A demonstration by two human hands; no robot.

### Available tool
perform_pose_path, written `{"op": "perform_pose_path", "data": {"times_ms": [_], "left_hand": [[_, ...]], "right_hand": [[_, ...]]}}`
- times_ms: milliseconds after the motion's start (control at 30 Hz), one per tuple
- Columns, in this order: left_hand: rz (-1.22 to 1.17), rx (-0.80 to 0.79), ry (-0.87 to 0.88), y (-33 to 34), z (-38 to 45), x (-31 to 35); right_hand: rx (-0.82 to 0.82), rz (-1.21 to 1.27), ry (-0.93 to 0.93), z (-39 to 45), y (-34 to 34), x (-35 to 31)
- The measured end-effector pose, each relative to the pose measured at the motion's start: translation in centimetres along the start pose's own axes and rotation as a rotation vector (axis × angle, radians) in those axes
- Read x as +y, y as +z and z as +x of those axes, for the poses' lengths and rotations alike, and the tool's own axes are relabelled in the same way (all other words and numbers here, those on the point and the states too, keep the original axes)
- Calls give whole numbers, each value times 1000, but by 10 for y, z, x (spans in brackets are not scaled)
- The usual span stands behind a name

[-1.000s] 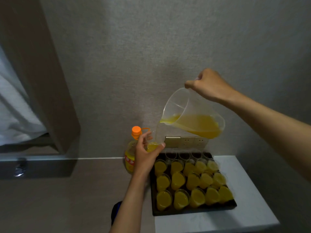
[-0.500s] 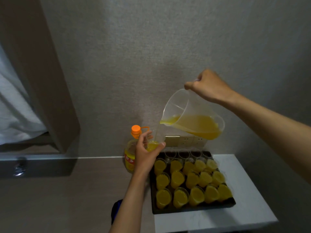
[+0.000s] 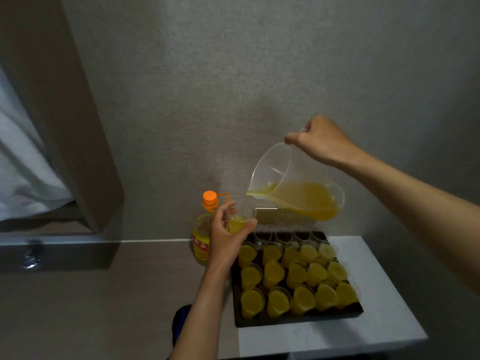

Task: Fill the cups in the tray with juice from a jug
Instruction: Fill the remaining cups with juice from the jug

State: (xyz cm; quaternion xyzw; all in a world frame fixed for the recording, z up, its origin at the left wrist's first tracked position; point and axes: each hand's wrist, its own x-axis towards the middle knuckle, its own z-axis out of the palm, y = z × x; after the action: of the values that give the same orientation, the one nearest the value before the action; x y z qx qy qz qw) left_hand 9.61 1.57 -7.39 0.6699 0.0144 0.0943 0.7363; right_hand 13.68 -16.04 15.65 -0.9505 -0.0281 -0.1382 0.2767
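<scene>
Jug (image 3: pixel 298 193) lower, left grip (image 3: pixel 228 242) round cup (image 3: pixel 240 223)

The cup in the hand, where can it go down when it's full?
The tray is crowded: three rows of filled cups and empty cups along the back. An open slot for the held cup probably sits at the back left corner, though that's partly hidden. The white table is bare right of the tray and in front of it.

A clear plastic bottle of yellow liquid with an orange cap (image 3: pixel 202 237) stands beside a white bench (image 3: pixel 363 328), below a metallic wall socket plate (image 3: pixel 272 213).
</scene>
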Motion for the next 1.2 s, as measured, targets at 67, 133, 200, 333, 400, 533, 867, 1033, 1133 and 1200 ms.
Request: {"op": "perform_pose_path", "data": {"times_ms": [67,133,200,333,400,533,867,1033,1133,1200], "left_hand": [[1,-2,-1,0,-1,0],[6,1,-2,0,-1,-2],[9,6,-3,1,-1,-3],[14,6,-10,1,0,-4],[9,9,-11,1,0,-5],[9,7,-11,2,2,-7],[-3,-22,-34,6,10,-10],[-4,-22,-16,9,16,-12],[-21,-17,-14,11,21,-16],[-20,-28,-13,12,24,-19]], "right_hand": [[1,-5,6,-2,3,1],[2,-2,20,-4,6,4],[-6,29,36,-6,9,7],[-4,105,65,-10,12,15],[13,150,90,-11,12,19],[47,228,135,-13,16,30],[239,533,284,-18,25,66],[339,658,322,-29,38,77],[430,697,364,-35,49,84],[468,707,391,-41,58,87]]}}
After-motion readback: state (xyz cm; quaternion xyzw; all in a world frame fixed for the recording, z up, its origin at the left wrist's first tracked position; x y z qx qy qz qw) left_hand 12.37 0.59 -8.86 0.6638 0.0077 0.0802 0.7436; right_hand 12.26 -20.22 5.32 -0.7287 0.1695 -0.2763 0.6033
